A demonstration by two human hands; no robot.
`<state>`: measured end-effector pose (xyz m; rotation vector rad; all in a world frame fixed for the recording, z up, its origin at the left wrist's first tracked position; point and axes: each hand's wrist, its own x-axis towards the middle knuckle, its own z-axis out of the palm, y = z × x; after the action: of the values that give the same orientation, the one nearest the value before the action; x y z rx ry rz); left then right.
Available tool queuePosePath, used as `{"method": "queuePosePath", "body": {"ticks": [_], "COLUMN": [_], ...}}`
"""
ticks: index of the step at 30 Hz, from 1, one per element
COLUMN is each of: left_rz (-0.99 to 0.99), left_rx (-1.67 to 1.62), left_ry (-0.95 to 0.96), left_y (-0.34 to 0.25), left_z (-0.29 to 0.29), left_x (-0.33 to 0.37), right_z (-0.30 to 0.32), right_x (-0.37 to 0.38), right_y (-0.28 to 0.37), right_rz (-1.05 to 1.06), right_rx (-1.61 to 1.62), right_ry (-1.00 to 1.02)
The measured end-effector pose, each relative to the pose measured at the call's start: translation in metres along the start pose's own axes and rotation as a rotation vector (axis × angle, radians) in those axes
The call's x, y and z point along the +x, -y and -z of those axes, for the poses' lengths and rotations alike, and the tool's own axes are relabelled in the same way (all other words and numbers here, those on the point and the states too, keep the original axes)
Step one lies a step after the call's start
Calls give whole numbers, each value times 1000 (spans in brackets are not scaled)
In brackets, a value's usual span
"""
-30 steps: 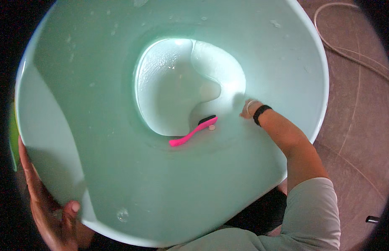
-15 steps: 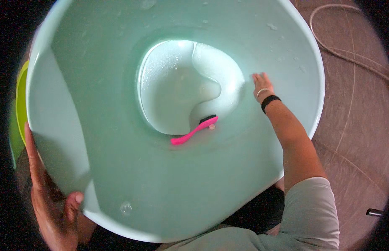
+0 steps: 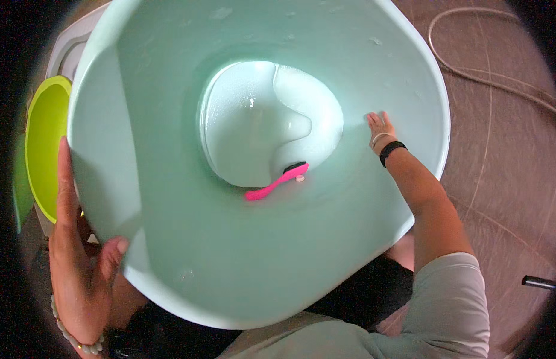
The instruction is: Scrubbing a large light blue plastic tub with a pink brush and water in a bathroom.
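Left hand (image 3: pixel 80 263) is gripping the big mint-green plastic tub's (image 3: pixel 170 227) rim, right hand (image 3: pixel 381 127) is lying flat inside, nearer the pink brush (image 3: pixel 277 182) slanting toward it.

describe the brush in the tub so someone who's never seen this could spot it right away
Start at the big pale mint-green tub that fills the view, and look to the whiter moulded hollow at its middle. On the hollow's lower rim lies the brush, tilted. It is the only hot-pink thing there, with a dark bristle head.
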<state>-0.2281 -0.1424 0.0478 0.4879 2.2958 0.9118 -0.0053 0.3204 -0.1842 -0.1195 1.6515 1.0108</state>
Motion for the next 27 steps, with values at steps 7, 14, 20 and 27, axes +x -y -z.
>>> {"method": "queuePosePath", "body": {"ticks": [7,14,20,27], "left_rz": [-19,100,-92,39], "left_rx": [-7,-71,109,51], "left_ry": [52,82,35,27], "left_y": [-10,-6,3,5], "left_z": [3,14,4,4], "left_x": [6,6,0,-5], "right_z": [56,13,60,40], "right_x": [-61,-50,-59,-43], "right_y": [126,30,98,94], "right_rz": [900,157,1099,874], "right_rx": [1055,638,646,906], "right_ry": [222,250,306,305]}}
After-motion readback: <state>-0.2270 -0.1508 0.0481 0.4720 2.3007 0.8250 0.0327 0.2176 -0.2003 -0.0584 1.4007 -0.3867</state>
